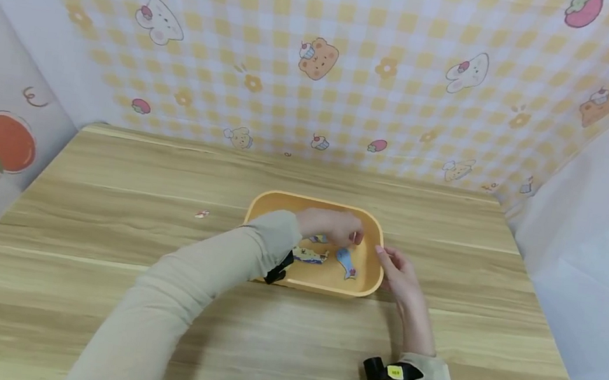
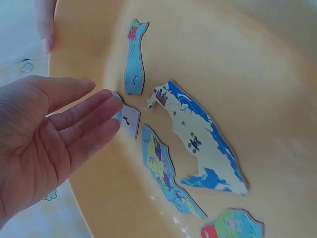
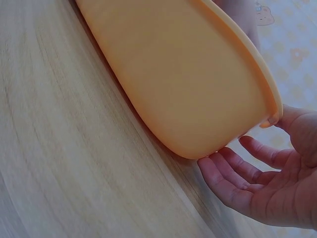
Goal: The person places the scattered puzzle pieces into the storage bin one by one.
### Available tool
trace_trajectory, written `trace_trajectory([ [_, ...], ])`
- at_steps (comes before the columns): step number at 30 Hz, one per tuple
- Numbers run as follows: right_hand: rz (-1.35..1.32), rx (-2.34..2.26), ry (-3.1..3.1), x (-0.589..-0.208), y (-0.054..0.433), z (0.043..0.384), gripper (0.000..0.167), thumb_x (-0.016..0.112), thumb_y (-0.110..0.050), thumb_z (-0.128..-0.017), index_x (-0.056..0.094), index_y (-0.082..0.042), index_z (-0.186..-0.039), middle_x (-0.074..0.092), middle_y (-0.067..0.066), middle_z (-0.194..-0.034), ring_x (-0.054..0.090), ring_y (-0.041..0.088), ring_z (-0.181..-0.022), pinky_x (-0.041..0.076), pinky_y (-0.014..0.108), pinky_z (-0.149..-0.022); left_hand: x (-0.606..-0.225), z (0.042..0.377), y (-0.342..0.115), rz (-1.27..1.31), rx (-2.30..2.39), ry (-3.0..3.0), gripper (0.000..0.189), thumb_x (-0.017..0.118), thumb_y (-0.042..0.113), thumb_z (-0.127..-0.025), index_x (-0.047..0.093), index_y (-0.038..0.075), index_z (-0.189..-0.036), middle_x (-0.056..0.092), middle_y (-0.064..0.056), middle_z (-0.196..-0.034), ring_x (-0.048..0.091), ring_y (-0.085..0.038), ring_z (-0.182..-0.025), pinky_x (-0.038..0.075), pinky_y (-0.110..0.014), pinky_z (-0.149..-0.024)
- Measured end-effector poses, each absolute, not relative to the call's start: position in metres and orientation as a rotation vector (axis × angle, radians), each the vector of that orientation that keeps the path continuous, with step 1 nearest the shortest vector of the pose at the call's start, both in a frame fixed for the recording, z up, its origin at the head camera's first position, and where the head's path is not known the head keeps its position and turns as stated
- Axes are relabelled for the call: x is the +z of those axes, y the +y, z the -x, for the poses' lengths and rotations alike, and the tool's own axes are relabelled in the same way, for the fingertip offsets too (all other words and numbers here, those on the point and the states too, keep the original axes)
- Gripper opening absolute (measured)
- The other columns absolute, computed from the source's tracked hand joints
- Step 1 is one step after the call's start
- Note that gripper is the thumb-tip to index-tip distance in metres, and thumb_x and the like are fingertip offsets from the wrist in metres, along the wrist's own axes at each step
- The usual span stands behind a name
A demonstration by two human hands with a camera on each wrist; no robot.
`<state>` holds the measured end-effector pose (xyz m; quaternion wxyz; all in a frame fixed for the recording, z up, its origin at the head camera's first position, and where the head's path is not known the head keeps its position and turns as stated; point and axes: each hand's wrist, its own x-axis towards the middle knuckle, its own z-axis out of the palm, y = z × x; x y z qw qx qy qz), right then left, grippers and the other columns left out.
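A yellow plastic tub (image 1: 320,287) holds several flat, printed puzzle pieces. My left hand (image 1: 337,226) reaches inside it, fingers loosely extended. In the left wrist view, those fingertips overlap a small pale piece (image 2: 131,123), partly hidden by the hand (image 2: 64,124). Around it lie a slim blue piece (image 2: 134,64), a cream-and-blue piece (image 2: 195,134), a multicoloured map piece (image 2: 166,171) and a green-and-red piece (image 2: 237,223). My right hand (image 1: 399,276) grips the tub's right end. The right wrist view shows its thumb at the rim and its fingertips against the underside.
A small red-and-white scrap (image 1: 202,214) lies on the wooden table (image 1: 106,202) left of the tub. Behind the table hangs a checked curtain (image 1: 350,106) with cartoon prints; white cloth walls (image 1: 605,191) flank both sides. My right wrist wears a black strap (image 1: 393,372).
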<state>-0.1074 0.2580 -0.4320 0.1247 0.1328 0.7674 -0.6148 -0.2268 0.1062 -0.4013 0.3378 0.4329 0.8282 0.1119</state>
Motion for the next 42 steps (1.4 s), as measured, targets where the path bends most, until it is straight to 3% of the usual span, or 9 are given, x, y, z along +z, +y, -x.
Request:
trace_trajectory([
  [6, -0.39, -1.768, 2.249, -0.432, 0.256, 0.107, 0.063, 0.043, -0.044, -0.094, 0.034, 0.004, -0.134, 0.045, 0.021, -0.125, 0.06, 0.012, -0.091, 0.054, 0.024, -0.078, -0.389, 0.217, 0.081, -1.182, 0.377, 2.189, 0.016, 0.053, 0.007, -0.089, 0.061, 0.003, -0.102, 0.061, -0.01, -0.105, 0.057, -0.019, -0.097, 0.047, -0.022, -0.081],
  [11, -0.409, -1.743, 2.253, -0.432, 0.255, 0.109, 0.065, 0.043, -0.044, -0.093, 0.034, 0.006, -0.134, 0.046, 0.02, -0.124, 0.059, 0.006, -0.085, 0.053, 0.021, -0.076, -0.38, 0.211, 0.047, -1.143, 0.581, 2.229, 0.017, 0.049, 0.009, -0.093, 0.061, 0.0, -0.1, 0.063, -0.012, -0.101, 0.057, -0.015, -0.089, 0.047, -0.021, -0.075],
  [17, -0.378, -1.731, 2.255, -0.431, 0.256, 0.111, 0.065, 0.042, -0.043, -0.094, 0.032, 0.007, -0.135, 0.044, 0.021, -0.125, 0.059, 0.006, -0.087, 0.053, 0.02, -0.077, -0.372, 0.204, 0.012, -1.156, 0.684, 2.295, 0.017, 0.051, 0.01, -0.092, 0.06, 0.0, -0.103, 0.064, -0.011, -0.102, 0.059, -0.017, -0.094, 0.049, -0.024, -0.082],
  [23, -0.397, -1.752, 2.248, -0.428, 0.256, 0.112, 0.064, 0.042, -0.041, -0.094, 0.031, 0.008, -0.135, 0.046, 0.02, -0.123, 0.059, 0.002, -0.081, 0.053, 0.019, -0.075, -0.368, 0.196, -0.021, -1.188, 0.803, 2.365, 0.013, 0.054, 0.008, -0.089, 0.061, 0.002, -0.099, 0.065, -0.01, -0.098, 0.062, -0.018, -0.09, 0.051, -0.025, -0.081],
  [33, -0.384, -1.739, 2.242, -0.425, 0.259, 0.107, 0.069, 0.04, -0.044, -0.094, 0.027, 0.008, -0.137, 0.041, 0.022, -0.129, 0.058, 0.0, -0.082, 0.052, 0.018, -0.075, -0.369, 0.188, -0.075, -0.878, 1.086, 2.468, 0.025, 0.054, 0.01, -0.09, 0.056, 0.0, -0.113, 0.064, -0.016, -0.104, 0.06, -0.023, -0.093, 0.051, -0.033, -0.081],
  [42, -0.384, -1.76, 2.222, -0.425, 0.255, 0.106, 0.069, 0.042, -0.044, -0.094, 0.027, 0.008, -0.137, 0.043, 0.02, -0.125, 0.059, 0.0, -0.081, 0.053, 0.018, -0.075, -0.383, 0.187, -0.127, -0.704, 1.174, 2.569, 0.027, 0.055, 0.01, -0.09, 0.056, -0.004, -0.113, 0.064, -0.019, -0.102, 0.06, -0.029, -0.093, 0.051, -0.041, -0.082],
])
